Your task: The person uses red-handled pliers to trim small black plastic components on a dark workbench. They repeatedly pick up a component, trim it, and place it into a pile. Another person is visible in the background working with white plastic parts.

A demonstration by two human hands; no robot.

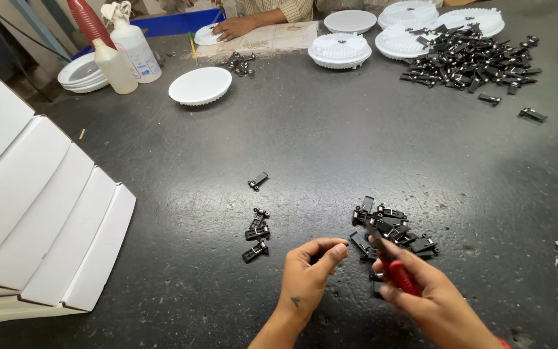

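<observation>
The landmark here is the small heap of black clips (392,229) on the dark table (330,136), just ahead of the person's hands. The right hand (421,291) is closed around a red-handled tool (400,276), probably a screwdriver, though its tip is hidden among the fingers. The tool angles up toward the heap's near edge, so the working end sits close to the supply of parts. The left hand (308,274), just left of the heap, has thumb and forefinger curled narrowly together as if pinching one small clip; the view is too poor to tell whether anything sits between them.

Further left of the heap lies a short column of finished-looking clips (257,234), with one single clip (258,181) beyond it, laid apart from the heap, seemingly to keep the two lots separate. Well left of the heap, folded white boxes (40,220) fan out in a stack. Far beyond the heap a white round housing (200,85) lies face down beside two plastic bottles (124,55), and a much larger pile of black clips (469,61) rests against more white housings (340,50). Another person's hand (234,28) rests on paper at the far edge.
</observation>
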